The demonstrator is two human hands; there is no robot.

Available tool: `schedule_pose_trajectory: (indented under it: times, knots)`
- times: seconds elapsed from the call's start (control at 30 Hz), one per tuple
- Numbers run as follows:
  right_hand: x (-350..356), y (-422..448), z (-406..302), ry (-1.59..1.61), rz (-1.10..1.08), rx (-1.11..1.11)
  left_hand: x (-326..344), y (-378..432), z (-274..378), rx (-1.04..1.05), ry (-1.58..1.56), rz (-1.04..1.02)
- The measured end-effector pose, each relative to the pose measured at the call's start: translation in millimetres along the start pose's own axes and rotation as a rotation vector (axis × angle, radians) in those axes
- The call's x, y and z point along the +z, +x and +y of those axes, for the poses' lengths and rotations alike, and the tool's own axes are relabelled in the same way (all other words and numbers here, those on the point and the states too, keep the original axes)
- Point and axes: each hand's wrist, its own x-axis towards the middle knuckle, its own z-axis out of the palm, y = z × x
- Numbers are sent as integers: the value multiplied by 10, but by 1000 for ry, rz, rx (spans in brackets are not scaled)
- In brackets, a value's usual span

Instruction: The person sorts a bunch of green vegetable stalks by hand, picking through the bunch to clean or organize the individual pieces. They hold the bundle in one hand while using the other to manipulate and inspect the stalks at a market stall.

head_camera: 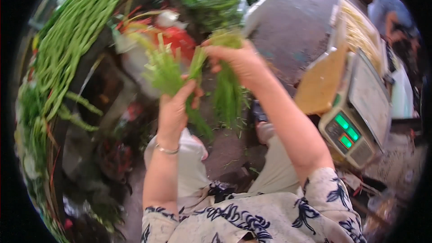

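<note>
My left hand (180,103) grips a bunch of thin green stalks (163,69), their pale cut ends pointing up and away from me. A smaller tuft of green stalks (197,62) stands between thumb and fingers of that hand, its upper end touching or very near my right fingertips. In my right hand (234,57) is another bundle of leafy greens (227,94), with the green ends hanging down and a blurred paler part above the hand. Both hands are raised over the floor between my knees. Motion blur hides the exact finger contacts.
Long green beans (77,30) lie heaped on a stand along the left. A plastic bag of leafy greens (212,0) and a red bag (177,40) lie ahead. To my right stands a digital scale (357,114) beside a brown board (320,77). Another person (393,17) sits at far right.
</note>
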Motion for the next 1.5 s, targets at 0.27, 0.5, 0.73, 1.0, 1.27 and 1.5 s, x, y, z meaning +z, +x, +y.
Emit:
schedule_pose_trajectory:
  times: [0.27,0.5,0.73,1.0,1.27,1.5]
  knots:
    - [-38,10,-114,0,89,-12,-214,-32,15,-50,-126,-47]
    - [24,-81,-112,-124,-128,36,-133,-24,-12,-49,-132,-16]
    - [71,-69,-105,-239,-42,-41,-144,-10,-8,-27,-105,17]
    - [-35,-1,-103,-142,113,-100,-181,4,-32,4,-67,16]
    - [-243,39,-217,-64,195,-148,-224,25,-18,31,-117,76]
    - [-125,-1,-150,-176,121,-18,-236,59,-3,-8,-302,-11]
